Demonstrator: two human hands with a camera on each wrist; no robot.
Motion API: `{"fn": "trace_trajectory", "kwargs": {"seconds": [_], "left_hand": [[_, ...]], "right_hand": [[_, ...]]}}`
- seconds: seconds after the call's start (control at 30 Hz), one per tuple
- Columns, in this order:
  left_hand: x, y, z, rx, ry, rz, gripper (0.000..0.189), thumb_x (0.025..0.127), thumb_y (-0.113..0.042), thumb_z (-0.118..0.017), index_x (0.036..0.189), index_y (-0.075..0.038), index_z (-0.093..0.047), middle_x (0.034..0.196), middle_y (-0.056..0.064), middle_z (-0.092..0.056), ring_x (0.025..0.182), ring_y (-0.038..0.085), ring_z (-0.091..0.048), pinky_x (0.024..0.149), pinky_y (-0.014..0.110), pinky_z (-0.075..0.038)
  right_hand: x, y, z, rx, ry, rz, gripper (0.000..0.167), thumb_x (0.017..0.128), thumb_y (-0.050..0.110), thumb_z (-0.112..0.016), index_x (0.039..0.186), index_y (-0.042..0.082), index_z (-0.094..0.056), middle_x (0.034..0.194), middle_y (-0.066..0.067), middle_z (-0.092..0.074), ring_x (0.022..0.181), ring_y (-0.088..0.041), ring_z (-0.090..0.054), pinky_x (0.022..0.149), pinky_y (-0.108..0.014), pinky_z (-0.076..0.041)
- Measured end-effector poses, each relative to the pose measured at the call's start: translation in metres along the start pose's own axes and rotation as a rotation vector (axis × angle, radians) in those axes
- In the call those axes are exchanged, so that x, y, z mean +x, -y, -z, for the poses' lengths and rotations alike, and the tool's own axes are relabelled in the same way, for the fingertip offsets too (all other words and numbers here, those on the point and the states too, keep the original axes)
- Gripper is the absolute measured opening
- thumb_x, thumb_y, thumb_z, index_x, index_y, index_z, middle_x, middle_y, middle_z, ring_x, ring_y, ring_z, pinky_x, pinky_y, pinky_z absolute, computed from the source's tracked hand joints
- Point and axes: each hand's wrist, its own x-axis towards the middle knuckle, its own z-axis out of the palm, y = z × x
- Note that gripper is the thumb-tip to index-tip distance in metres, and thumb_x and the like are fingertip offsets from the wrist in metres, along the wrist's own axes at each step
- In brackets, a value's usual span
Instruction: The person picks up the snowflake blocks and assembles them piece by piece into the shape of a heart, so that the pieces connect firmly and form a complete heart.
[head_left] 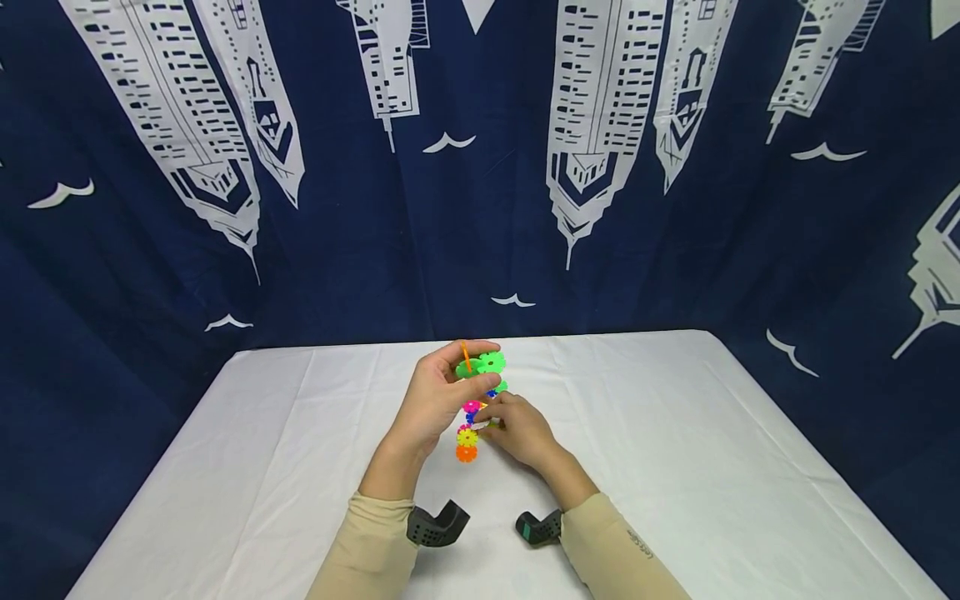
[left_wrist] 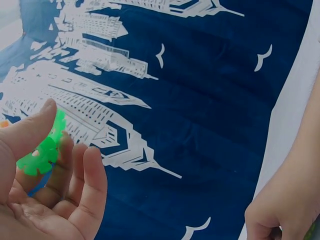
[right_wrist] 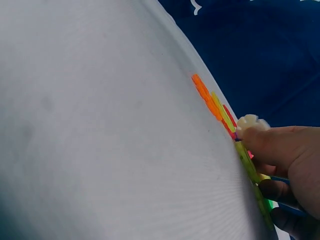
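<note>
My left hand (head_left: 435,400) pinches green notched discs (head_left: 492,362) between thumb and fingers, at the top of a chain of interlocking flower-shaped plastic discs. An orange disc (head_left: 466,357) stands edge-on among them. Lower in the chain are pink, blue, yellow (head_left: 467,437) and orange (head_left: 467,453) discs, partly covered by my fingers. My right hand (head_left: 528,433) is beside the chain's middle. In the right wrist view its thumb and finger pinch a white disc (right_wrist: 251,123) against the coloured chain; whether it is slotted in I cannot tell.
A white-covered table (head_left: 645,467) lies beneath both hands. Behind it hangs a dark blue cloth (head_left: 480,225) with white building and bird prints. Black devices (head_left: 438,525) sit at both wrists, over beige sleeves (head_left: 618,546).
</note>
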Motion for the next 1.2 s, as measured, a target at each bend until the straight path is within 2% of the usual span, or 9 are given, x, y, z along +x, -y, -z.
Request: {"fn": "trace_trajectory", "kwargs": {"seconds": [0.1, 0.2, 0.3, 0.4, 0.53, 0.67, 0.8, 1.0, 1.2], "left_hand": [[0.000, 0.001, 0.000, 0.028, -0.015, 0.000, 0.040, 0.087, -0.001, -0.073, 0.126, -0.005, -0.067, 0.109, 0.003, -0.067, 0.087, 0.013, -0.066, 0.079, 0.024, -0.058], [-0.001, 0.002, 0.001, 0.033, -0.023, 0.007, 0.042, 0.086, -0.001, -0.073, 0.127, -0.005, -0.067, 0.107, 0.004, -0.069, 0.085, 0.013, -0.066, 0.078, 0.023, -0.058], [0.000, 0.003, 0.000, 0.032, -0.025, 0.007, 0.043, 0.086, -0.001, -0.074, 0.128, -0.007, -0.067, 0.106, 0.001, -0.069, 0.083, 0.012, -0.064, 0.075, 0.021, -0.057], [0.000, 0.003, 0.000, 0.004, -0.022, -0.004, 0.044, 0.086, -0.001, -0.074, 0.128, -0.009, -0.066, 0.103, 0.002, -0.069, 0.086, 0.013, -0.066, 0.077, 0.023, -0.059], [-0.001, 0.002, -0.001, -0.063, -0.011, -0.020, 0.043, 0.088, 0.002, -0.072, 0.128, -0.007, -0.060, 0.106, 0.010, -0.073, 0.098, 0.021, -0.073, 0.082, 0.034, -0.062], [-0.001, 0.001, -0.001, -0.070, -0.012, -0.026, 0.040, 0.089, 0.001, -0.071, 0.124, -0.006, -0.055, 0.115, 0.017, -0.073, 0.097, 0.022, -0.074, 0.080, 0.033, -0.062], [-0.001, 0.001, -0.003, -0.008, -0.029, -0.017, 0.036, 0.087, -0.002, -0.074, 0.120, -0.005, -0.060, 0.111, 0.015, -0.069, 0.085, 0.017, -0.069, 0.075, 0.028, -0.061], [0.001, 0.001, -0.004, 0.056, -0.046, -0.019, 0.035, 0.086, -0.002, -0.075, 0.120, -0.008, -0.065, 0.104, 0.016, -0.068, 0.080, 0.020, -0.069, 0.071, 0.030, -0.062], [0.001, 0.003, -0.004, 0.102, -0.072, -0.006, 0.035, 0.087, -0.005, -0.076, 0.121, -0.011, -0.068, 0.103, 0.015, -0.071, 0.076, 0.018, -0.069, 0.072, 0.030, -0.062]], "right_hand": [[0.000, 0.000, 0.000, -0.009, -0.019, -0.005, 0.003, 0.089, 0.022, -0.076, 0.091, 0.021, -0.078, 0.089, 0.007, -0.064, 0.085, -0.011, -0.057, 0.077, -0.030, -0.049], [0.001, 0.000, 0.003, 0.008, -0.032, -0.017, 0.005, 0.091, 0.022, -0.074, 0.086, 0.020, -0.075, 0.080, 0.007, -0.059, 0.074, -0.010, -0.050, 0.069, -0.027, -0.044], [0.001, 0.001, 0.008, 0.060, -0.055, -0.023, 0.003, 0.091, 0.019, -0.074, 0.091, 0.018, -0.077, 0.081, 0.006, -0.060, 0.069, -0.010, -0.047, 0.065, -0.024, -0.041], [0.002, 0.003, 0.016, 0.104, -0.085, -0.045, 0.010, 0.091, 0.018, -0.074, 0.099, 0.017, -0.079, 0.084, 0.006, -0.064, 0.069, -0.009, -0.048, 0.064, -0.022, -0.042], [0.004, 0.007, 0.031, 0.161, -0.125, -0.076, 0.013, 0.092, 0.018, -0.072, 0.103, 0.015, -0.079, 0.084, 0.005, -0.066, 0.072, -0.010, -0.053, 0.063, -0.022, -0.045], [0.004, 0.013, 0.050, 0.221, -0.174, -0.083, 0.014, 0.094, 0.018, -0.070, 0.104, 0.013, -0.078, 0.091, 0.000, -0.072, 0.074, -0.013, -0.054, 0.065, -0.022, -0.047], [0.003, 0.018, 0.068, 0.288, -0.244, -0.063, 0.012, 0.095, 0.016, -0.068, 0.103, 0.010, -0.075, 0.089, -0.006, -0.072, 0.068, -0.016, -0.054, 0.059, -0.022, -0.046], [-0.001, 0.025, 0.091, 0.410, -0.333, -0.017, 0.012, 0.096, 0.012, -0.066, 0.108, 0.010, -0.070, 0.084, -0.008, -0.072, 0.065, -0.018, -0.059, 0.058, -0.021, -0.049], [-0.006, 0.035, 0.106, 0.469, -0.399, 0.094, 0.017, 0.097, 0.009, -0.065, 0.113, 0.009, -0.067, 0.081, -0.009, -0.071, 0.062, -0.014, -0.058, 0.058, -0.021, -0.050]]}}
